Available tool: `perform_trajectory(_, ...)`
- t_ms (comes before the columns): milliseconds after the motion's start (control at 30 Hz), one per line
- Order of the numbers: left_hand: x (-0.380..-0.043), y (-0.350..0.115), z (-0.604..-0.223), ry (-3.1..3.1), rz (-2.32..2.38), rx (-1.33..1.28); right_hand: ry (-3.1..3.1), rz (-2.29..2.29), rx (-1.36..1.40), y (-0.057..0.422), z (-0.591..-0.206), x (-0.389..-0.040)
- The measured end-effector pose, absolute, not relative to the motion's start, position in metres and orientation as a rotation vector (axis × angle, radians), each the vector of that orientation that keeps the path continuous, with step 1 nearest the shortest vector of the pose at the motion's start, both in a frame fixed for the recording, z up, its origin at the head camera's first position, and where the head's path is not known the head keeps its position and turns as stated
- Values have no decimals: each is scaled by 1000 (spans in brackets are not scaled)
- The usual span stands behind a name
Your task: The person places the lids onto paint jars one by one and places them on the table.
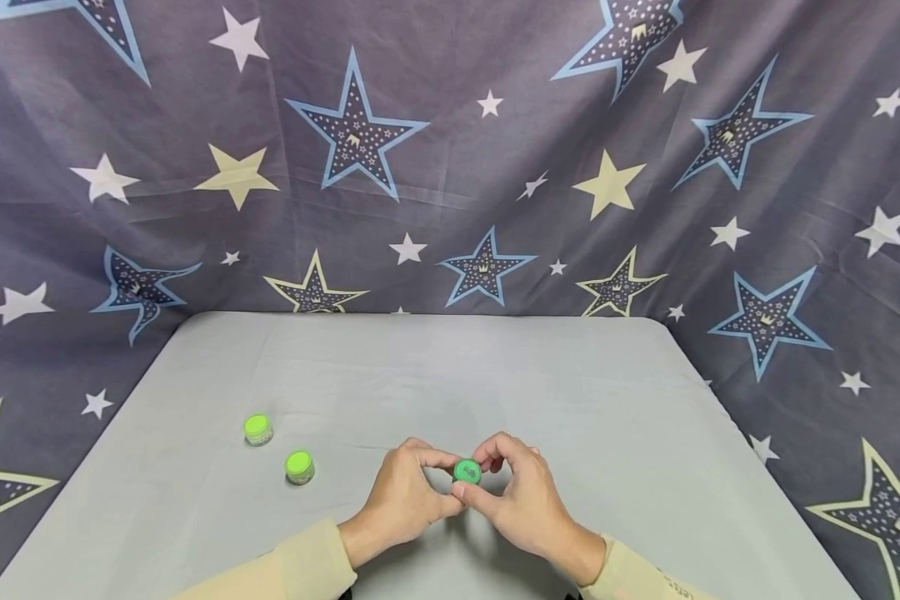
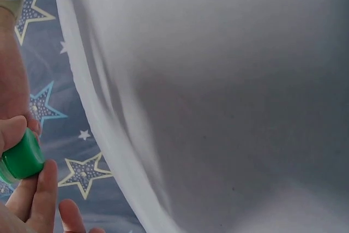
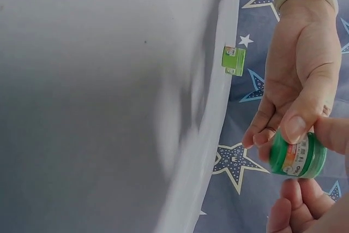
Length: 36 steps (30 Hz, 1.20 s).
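Observation:
Between my two hands is a small round jar (image 1: 467, 472) with a green lid, held above the table. My left hand (image 1: 402, 493) pinches it from the left with thumb and fingers. From the right, my right hand (image 1: 527, 497) grips the same jar, its thumb at the near side and fingers at the far side. A white and orange label shows on the jar's side (image 3: 298, 155) in the right wrist view. Two jars with lime-green lids, a nearer one (image 1: 299, 467) and a farther one (image 1: 258, 429), stand upright on the table to the left.
A pale grey cloth covers the table (image 1: 570, 392). Behind it and at its sides hangs a dark curtain (image 1: 435, 208) printed with stars. Both lime-lidded jars stand apart from my left forearm.

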<state>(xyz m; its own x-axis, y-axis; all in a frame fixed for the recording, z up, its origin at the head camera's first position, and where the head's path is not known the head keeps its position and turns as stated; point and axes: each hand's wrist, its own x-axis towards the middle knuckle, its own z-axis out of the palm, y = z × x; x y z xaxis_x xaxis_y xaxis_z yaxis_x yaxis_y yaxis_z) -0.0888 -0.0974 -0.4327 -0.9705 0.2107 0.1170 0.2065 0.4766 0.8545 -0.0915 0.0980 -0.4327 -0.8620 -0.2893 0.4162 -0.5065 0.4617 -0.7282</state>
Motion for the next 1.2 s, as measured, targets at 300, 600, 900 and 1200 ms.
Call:
perform_trajectory(300,-89,-98,-432,2685,1567,377,-2507,1373,619,95,-433,-91)
perform_trajectory(600,-91,-99,-433,2690,1565,410,-2492,1327,832,104,-427,-94)
perform_trajectory(900,-91,-101,-433,2656,1570,399,-2472,1320,960,105,-425,-97)
perform_trajectory(1200,-90,-100,-432,2660,1555,380,-2476,1336,916,105,-425,-95)
